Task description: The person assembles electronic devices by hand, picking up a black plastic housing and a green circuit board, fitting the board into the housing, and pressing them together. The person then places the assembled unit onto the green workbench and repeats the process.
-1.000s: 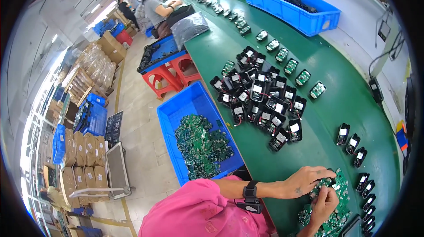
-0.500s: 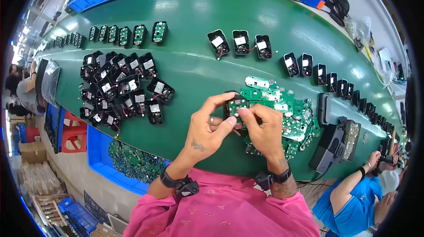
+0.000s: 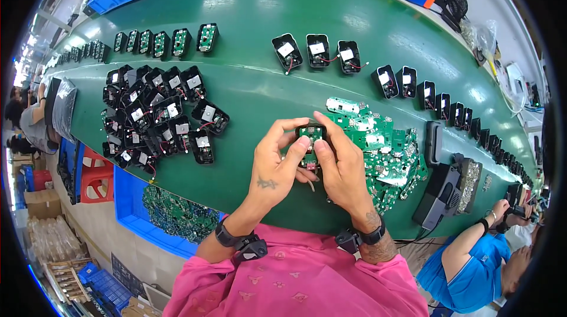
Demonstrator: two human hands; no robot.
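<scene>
Between my two hands is a small black plastic housing [image 3: 302,130] with a green circuit board [image 3: 310,147] seated in its open face. My left hand [image 3: 274,160] wraps round its left side, thumb pressed on the board. My right hand [image 3: 342,166] closes on the other side, its thumb also on the board. A pink-red part [image 3: 310,165] and a pale wire end show at the housing's lower end. A heap of loose green circuit boards [image 3: 384,146] lies just right of my hands. A pile of black housings [image 3: 159,104] with white labels and red wires lies to the left.
Housings with boards [image 3: 207,38] stand in a row at the far left. Open black housings [image 3: 317,51] curve away to the right. A black boxy device [image 3: 437,196] sits at right, near a co-worker's arm [image 3: 466,252]. A blue bin [image 3: 127,208] holds boards below the table edge.
My right hand has shifted left and opened from a pinch over the board into a grip along the housing's side. Both thumbs now press on the board.
</scene>
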